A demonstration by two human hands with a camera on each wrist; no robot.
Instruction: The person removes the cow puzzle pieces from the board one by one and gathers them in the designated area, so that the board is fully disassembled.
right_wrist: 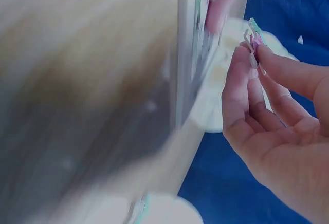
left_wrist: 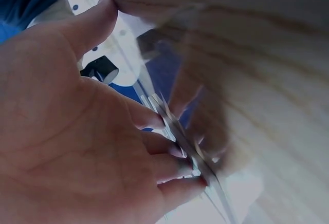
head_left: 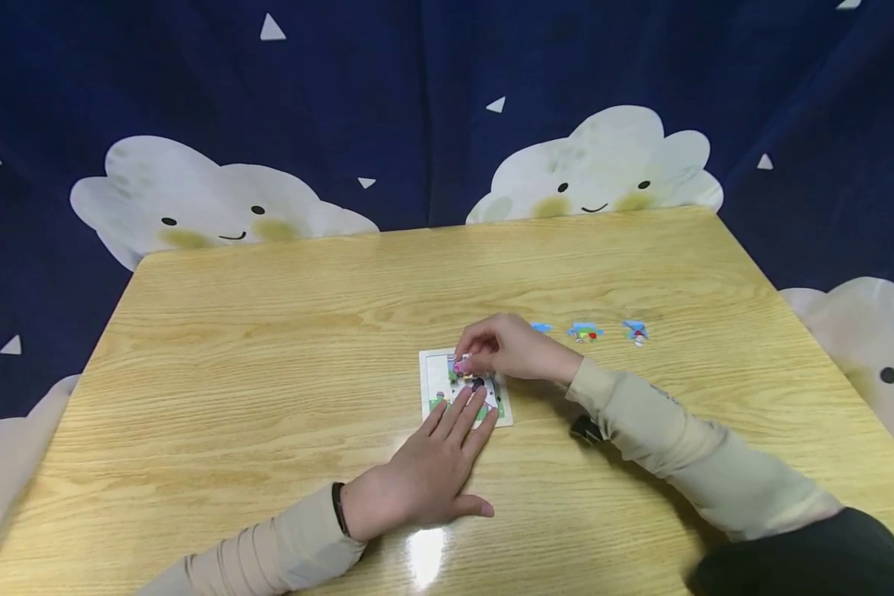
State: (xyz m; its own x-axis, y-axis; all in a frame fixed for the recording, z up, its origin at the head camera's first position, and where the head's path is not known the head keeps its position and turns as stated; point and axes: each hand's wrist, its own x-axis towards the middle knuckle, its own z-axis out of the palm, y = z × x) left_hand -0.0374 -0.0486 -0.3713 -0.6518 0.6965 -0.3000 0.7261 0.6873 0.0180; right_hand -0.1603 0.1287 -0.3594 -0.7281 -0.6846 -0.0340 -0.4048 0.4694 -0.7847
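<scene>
A small white-framed puzzle board [head_left: 426, 389] with a printed picture lies on the table in the head view. My left hand [head_left: 434, 470] rests on its near part, fingers straight and thumb out to the side. In the left wrist view, those fingertips meet the edge of the board [left_wrist: 181, 136]. Over the far part of the board, my right hand [head_left: 517, 351] pinches a puzzle piece [head_left: 460, 367] with pink on it. The right wrist view shows this thin piece [right_wrist: 255, 39] between thumb and fingers, apart from the board [right_wrist: 183, 54].
To the right of the board, past the right hand, three loose pieces lie in a row: a blue one [head_left: 540, 328], a multicoloured one [head_left: 585, 334] and a blue-and-red one [head_left: 636, 333]. A dark blue curtain [head_left: 425, 108] with clouds hangs behind the wooden table [head_left: 231, 364].
</scene>
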